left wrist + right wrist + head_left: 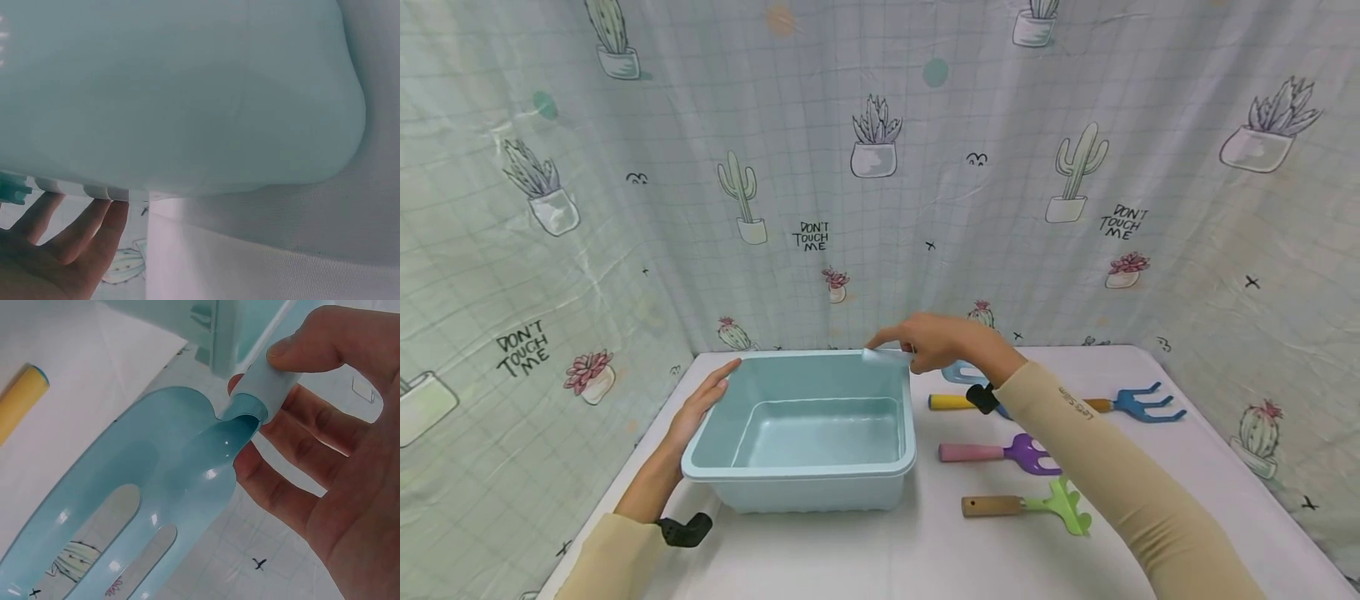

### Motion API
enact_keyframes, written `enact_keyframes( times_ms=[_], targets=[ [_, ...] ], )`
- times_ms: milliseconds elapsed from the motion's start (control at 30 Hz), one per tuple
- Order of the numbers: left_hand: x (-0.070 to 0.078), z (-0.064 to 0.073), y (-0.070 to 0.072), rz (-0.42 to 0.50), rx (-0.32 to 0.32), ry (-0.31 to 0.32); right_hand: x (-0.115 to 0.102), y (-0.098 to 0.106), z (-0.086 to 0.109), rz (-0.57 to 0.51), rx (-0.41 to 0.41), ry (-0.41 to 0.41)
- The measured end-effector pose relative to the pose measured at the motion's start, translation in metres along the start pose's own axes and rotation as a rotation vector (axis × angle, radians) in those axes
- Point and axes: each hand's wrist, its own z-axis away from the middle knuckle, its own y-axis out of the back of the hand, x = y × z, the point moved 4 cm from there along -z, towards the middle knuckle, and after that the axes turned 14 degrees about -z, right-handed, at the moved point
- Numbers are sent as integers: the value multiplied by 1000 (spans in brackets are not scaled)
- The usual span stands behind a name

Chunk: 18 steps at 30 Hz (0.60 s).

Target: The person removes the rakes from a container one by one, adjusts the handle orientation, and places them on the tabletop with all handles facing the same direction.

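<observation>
A light blue plastic basin (797, 472) stands on the white table. My left hand (696, 408) lies along its left side, straight fingers touching the rim from outside; the left wrist view shows the fingers (106, 234) reaching up to the rim. With my right hand (943, 340) I hold a light blue hand fork (169, 447) by its pale handle (265, 384), thumb on one side and fingers on the other. The handle end is over the basin's back right corner. Its tines point away to the right, partly hidden by the hand in the head view.
Right of the basin lie a yellow handle (950, 402), a blue three-pronged cultivator (1142, 404), a purple fork (1028, 454) with pink handle, and a green rake (1063, 504) with wooden handle. My right sleeve hides parts between. A cactus-print curtain (925, 208) hangs behind.
</observation>
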Motion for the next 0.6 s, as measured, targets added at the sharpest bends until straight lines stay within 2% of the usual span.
enact_keyframes(
  times_ms=[233,600],
  targets=[
    [0,-1,0,24,-15,-11,11,-2,4,18,4,-10],
    [2,0,1,-19,4,14,25,2,20,25,17,-30]
  ],
)
